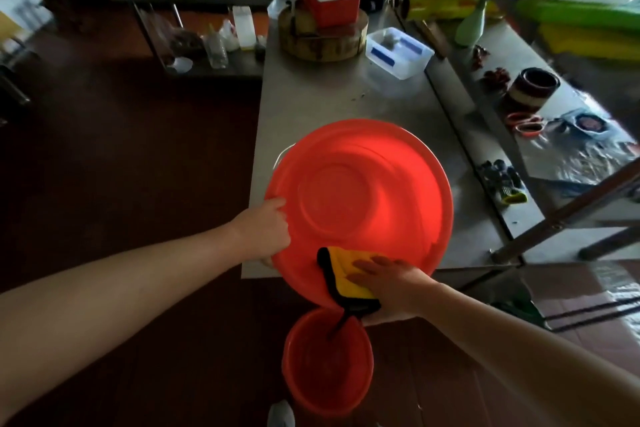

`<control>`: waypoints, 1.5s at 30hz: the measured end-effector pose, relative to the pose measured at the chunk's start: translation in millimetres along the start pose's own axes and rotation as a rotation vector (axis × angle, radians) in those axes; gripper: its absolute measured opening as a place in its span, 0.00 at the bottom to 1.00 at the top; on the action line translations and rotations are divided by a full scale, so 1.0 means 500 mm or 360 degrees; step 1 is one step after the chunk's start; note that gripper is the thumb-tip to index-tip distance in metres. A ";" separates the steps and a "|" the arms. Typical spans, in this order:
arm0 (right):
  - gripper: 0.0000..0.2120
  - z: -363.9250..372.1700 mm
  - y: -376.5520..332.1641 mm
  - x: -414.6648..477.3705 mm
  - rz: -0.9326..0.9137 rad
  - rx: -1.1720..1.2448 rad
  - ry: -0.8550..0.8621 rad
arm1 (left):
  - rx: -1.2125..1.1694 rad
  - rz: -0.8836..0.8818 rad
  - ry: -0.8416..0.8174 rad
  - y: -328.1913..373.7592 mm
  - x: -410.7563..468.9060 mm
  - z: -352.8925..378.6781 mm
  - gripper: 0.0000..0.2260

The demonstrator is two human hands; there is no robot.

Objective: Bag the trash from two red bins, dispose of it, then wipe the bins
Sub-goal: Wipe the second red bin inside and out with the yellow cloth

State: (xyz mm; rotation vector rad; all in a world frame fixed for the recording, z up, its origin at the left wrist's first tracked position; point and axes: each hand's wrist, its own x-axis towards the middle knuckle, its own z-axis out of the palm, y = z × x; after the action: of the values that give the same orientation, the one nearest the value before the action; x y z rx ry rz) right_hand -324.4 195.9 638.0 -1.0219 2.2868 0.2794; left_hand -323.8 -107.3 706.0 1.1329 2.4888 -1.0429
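Head view shows my left hand (268,225) at the left, fingers curled over the rim of the large red bin (360,184), gripping it. The bin is tipped toward me with its inside showing and leans on the near edge of the steel table (311,97). Below it, on the floor, the smaller red bin (327,367) stands upright. A yellow cloth (341,270) with a black edge lies over the large bin's near rim; my right hand (391,282) presses it flat, fingers straight.
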 end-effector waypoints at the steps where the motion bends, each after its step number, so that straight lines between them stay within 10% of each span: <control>1: 0.44 -0.006 0.002 -0.003 -0.0005 -0.0048 0.0020 | 0.0010 -0.0005 -0.0018 -0.013 0.002 -0.002 0.11; 8: 0.37 -0.030 0.019 -0.010 -0.0003 -0.0151 0.0128 | -0.0130 -0.0136 -0.0103 0.008 0.014 -0.002 0.13; 11: 0.37 -0.027 0.012 -0.004 0.0021 -0.0126 0.0142 | -0.0416 -0.0130 -0.0166 0.102 0.038 -0.002 0.33; 15: 0.39 -0.015 0.003 0.007 0.0083 0.0026 0.0171 | -0.0771 -0.0350 0.0210 0.212 0.080 -0.008 0.32; 26: 0.52 0.007 0.057 -0.030 0.0175 -0.0174 -0.0118 | -0.0328 0.0002 0.0677 0.186 0.088 0.056 0.37; 35: 0.53 0.009 0.023 0.070 0.0641 0.0471 -0.0098 | -0.0238 0.0154 0.0855 0.153 0.128 0.053 0.37; 45: 0.57 0.023 0.055 0.033 0.0227 0.0406 -0.0299 | -0.0086 0.0312 0.0772 0.097 0.105 0.056 0.36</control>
State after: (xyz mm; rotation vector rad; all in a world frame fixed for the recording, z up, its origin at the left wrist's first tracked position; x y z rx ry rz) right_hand -347.9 209.6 617.4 -0.6759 2.1600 0.1303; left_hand -326.6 -74.2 636.9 1.7436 2.6513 -0.7062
